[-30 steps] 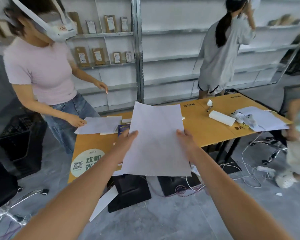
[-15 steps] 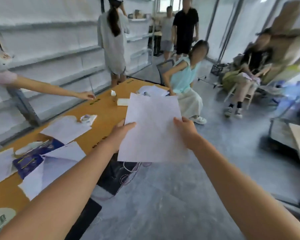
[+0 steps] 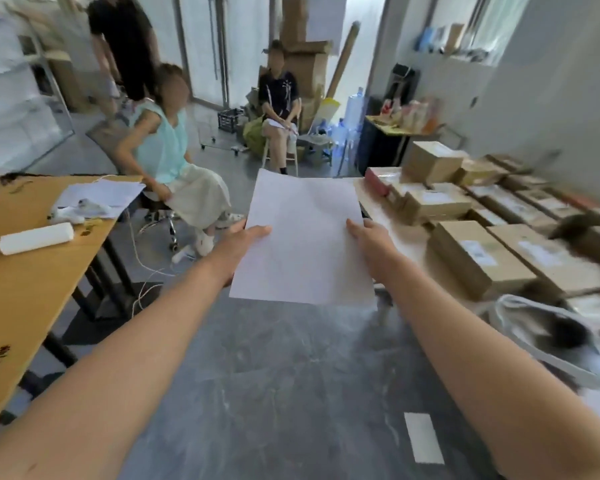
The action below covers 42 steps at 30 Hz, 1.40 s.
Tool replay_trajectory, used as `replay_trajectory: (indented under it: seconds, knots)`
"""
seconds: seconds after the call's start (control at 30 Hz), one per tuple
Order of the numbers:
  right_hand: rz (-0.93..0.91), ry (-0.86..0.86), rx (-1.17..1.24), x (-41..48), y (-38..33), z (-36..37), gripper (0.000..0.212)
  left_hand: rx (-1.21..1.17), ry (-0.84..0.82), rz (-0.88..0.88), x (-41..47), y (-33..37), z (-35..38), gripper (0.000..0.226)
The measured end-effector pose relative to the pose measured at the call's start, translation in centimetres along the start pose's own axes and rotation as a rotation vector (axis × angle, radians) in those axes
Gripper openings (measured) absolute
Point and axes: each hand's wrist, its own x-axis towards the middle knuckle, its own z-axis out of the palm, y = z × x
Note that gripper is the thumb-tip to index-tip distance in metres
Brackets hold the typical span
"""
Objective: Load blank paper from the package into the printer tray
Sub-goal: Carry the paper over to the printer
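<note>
Two hands, left (image 3: 243, 244) and right (image 3: 371, 240), one stack of blank paper (image 3: 302, 244), three other people, one white roll (image 3: 35, 238) on one orange tabletop (image 3: 32, 292), many cardboard boxes (image 3: 478, 261).

I have both bare arms stretched out ahead. My left hand (image 3: 244, 244) pinches the paper sheets (image 3: 303, 244) at their left edge, thumb on top; my right hand (image 3: 370, 241) grips the right edge likewise.
</note>
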Motion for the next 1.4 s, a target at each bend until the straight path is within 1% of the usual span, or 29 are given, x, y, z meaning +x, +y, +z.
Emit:
replay_trajectory:
  seconds: [0.1,0.2,0.27,0.33,0.4,0.43,0.47,0.57,0.6,0.7,0.73,0.8,0.87,0.93,1.03,1.13,1.2,1.3,1.4]
  knots:
    - [-0.008,0.125,0.021,-2.0,-0.7,-6.9,0.018,0.047,-0.122,0.016,0.0,1.2,6.5,0.013]
    - [0.001,0.231,0.021,-4.7,-0.8,-15.1,0.034,0.107,-0.251,0.020,-0.6,1.6,14.3,0.010]
    - [0.034,0.346,-0.019,-7.4,-0.7,-20.9,0.034,0.128,-0.349,0.016,-1.7,1.8,20.1,0.011]
    - [0.012,0.474,0.017,-10.7,-0.2,-27.3,0.032,0.139,-0.458,-0.010,-3.2,1.5,26.7,0.030]
    - [-0.007,0.542,0.051,-13.8,0.1,-31.9,0.025,0.138,-0.523,-0.061,-4.4,1.0,31.5,0.051]
    - [-0.022,0.593,0.066,-16.2,0.6,-34.9,0.021,0.163,-0.581,-0.088,-6.0,0.3,34.9,0.056]
    - [-0.030,0.644,0.084,-18.6,1.3,-37.8,0.020,0.190,-0.633,-0.103,-7.9,-0.5,38.0,0.054]
    - [-0.017,0.807,0.137,-26.3,4.3,-45.0,0.019,0.276,-0.750,-0.124,-14.6,-3.1,46.4,0.033]
    - [-0.008,0.862,0.142,-29.1,5.6,-46.9,0.018,0.301,-0.796,-0.131,-16.8,-4.3,49.0,0.030]
    - [0.042,1.020,0.156,-37.5,10.0,-51.8,0.015,0.315,-0.965,-0.159,-22.9,-8.2,56.1,0.034]
    - [0.057,1.075,0.165,-40.3,11.4,-53.1,0.014,0.316,-1.013,-0.159,-25.0,-9.6,58.2,0.029]
    - [0.087,1.179,0.165,-46.0,14.0,-55.4,0.016,0.311,-1.125,-0.166,-29.6,-12.2,61.7,0.013]
    - [0.125,1.281,0.167,-51.2,15.9,-56.8,0.018,0.322,-1.230,-0.193,-34.2,-14.3,64.5,0.012]
    - [0.167,1.351,0.194,-56.1,17.6,-57.6,0.022,0.336,-1.295,-0.209,-38.0,-16.1,66.8,0.010]
    - [0.239,1.463,0.227,-61.8,19.9,-57.8,0.036,0.354,-1.410,-0.249,-42.6,-18.1,68.9,0.016]
    - [0.237,1.542,0.287,-65.7,20.5,-56.5,0.022,0.363,-1.512,-0.306,-46.0,-19.5,69.9,0.019]
    - [0.249,1.613,0.301,-67.6,20.2,-55.5,0.025,0.379,-1.559,-0.337,-47.9,-20.2,70.5,0.017]
    - [0.315,1.685,0.277,-70.1,19.4,-54.6,0.036,0.393,-1.622,-0.352,-50.4,-20.8,71.6,0.023]
    - [0.318,1.721,0.271,-72.1,19.1,-54.4,0.034,0.372,-1.664,-0.336,-52.5,-21.4,72.5,0.023]
